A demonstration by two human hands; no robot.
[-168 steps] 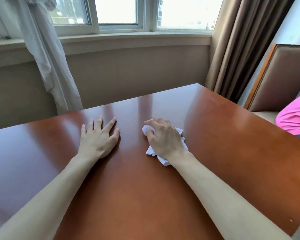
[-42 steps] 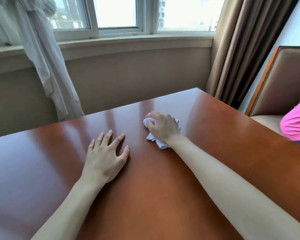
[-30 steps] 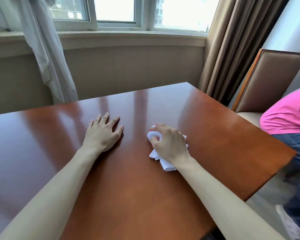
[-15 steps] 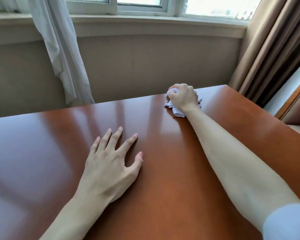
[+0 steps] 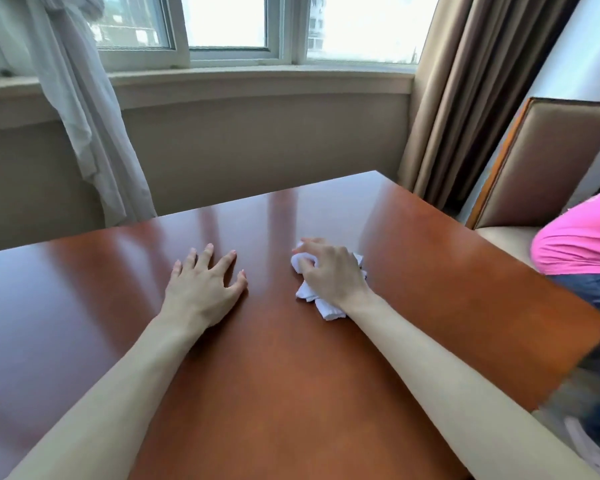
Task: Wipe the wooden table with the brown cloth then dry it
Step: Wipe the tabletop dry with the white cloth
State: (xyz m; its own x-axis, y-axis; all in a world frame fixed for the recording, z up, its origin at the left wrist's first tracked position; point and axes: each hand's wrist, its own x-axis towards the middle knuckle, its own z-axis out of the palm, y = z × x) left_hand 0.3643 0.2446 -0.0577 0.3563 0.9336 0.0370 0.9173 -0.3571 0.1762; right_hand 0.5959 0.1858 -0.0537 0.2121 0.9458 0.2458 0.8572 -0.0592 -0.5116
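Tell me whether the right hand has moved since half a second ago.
Yes. The right hand, gripping the white cloth, has come back toward the person: it was near the table's far edge and now sits mid-table, level with the left hand.

A sheer white curtain [image 5: 84,116] hangs left of the white-framed window [image 5: 229,53]; heavy brown drapes [image 5: 465,98] hang right. A brown upholstered wooden-framed chair [image 5: 548,161] holds a person in pink top [image 5: 582,237].

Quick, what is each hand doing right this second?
Left hand: open, fingers spread, flat on the wooden table.
Right hand: closed around a crumpled white cloth, pressing it on the table.
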